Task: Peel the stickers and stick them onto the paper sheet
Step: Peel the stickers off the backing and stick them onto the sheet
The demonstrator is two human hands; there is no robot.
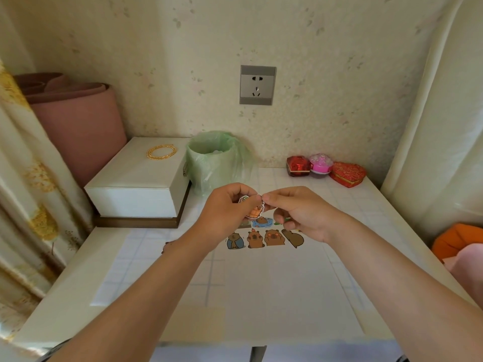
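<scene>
Paper-thin sticker [254, 211] | looks light, floppy | left hand [230, 207], right hand [300, 212] pinch it above paper sheet [274, 283] | peel from corner

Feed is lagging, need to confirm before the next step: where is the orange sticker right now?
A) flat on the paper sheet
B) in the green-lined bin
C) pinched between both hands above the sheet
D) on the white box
C: the left hand and the right hand both pinch the orange sticker, raised above the paper sheet.
</scene>
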